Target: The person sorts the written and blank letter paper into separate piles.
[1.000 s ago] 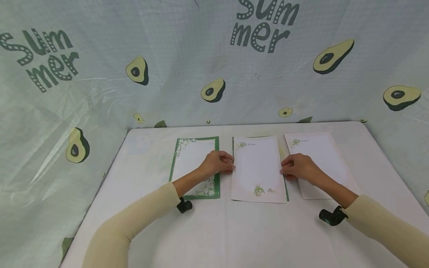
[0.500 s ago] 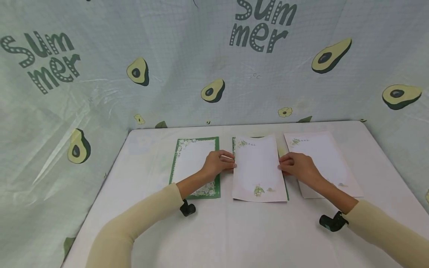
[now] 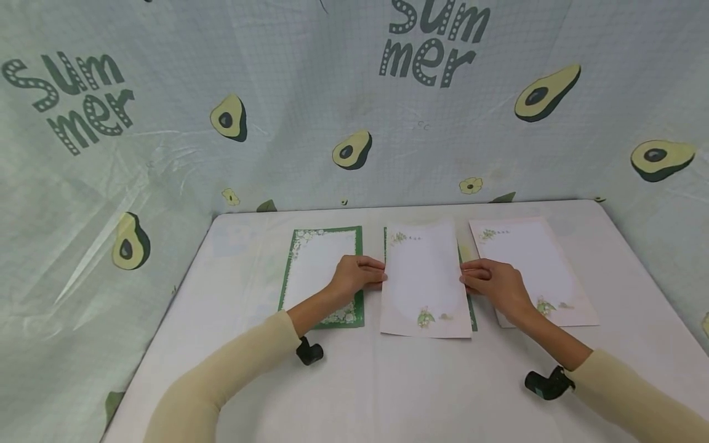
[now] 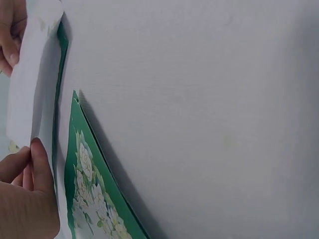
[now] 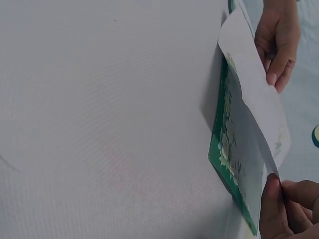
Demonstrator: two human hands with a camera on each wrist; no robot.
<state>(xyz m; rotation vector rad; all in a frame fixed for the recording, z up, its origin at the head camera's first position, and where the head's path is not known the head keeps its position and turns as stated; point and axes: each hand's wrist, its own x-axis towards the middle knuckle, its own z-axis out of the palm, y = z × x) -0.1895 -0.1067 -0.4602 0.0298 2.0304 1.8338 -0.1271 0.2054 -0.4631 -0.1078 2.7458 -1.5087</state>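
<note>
Between both hands is a pale pink sheet of paper [image 3: 425,277] with small green plant prints. My left hand [image 3: 357,275] pinches its left edge between thumb and fingers, and my right hand [image 3: 495,283] pinches the right edge. In the right wrist view the sheet [image 5: 256,89] bows up above a green-bordered floral sheet [image 5: 227,144], with a gap between them. Only slivers of that lower sheet [image 3: 473,314] show in the head view. Under my left forearm lies another green-bordered sheet [image 3: 310,258]. My right hand overlaps a second pink sheet [image 3: 526,258] on the right.
All the papers lie on or over a table with a white cover [image 3: 376,387]. Behind it hangs a pale curtain [image 3: 288,166] printed with avocados and lettering. A small black camera [image 3: 309,352] sits at the left wrist, another camera [image 3: 548,383] at the right.
The held pink sheet has come up off the green-bordered one and shifted slightly toward the near side and left. Both hands have moved a little with it.
</note>
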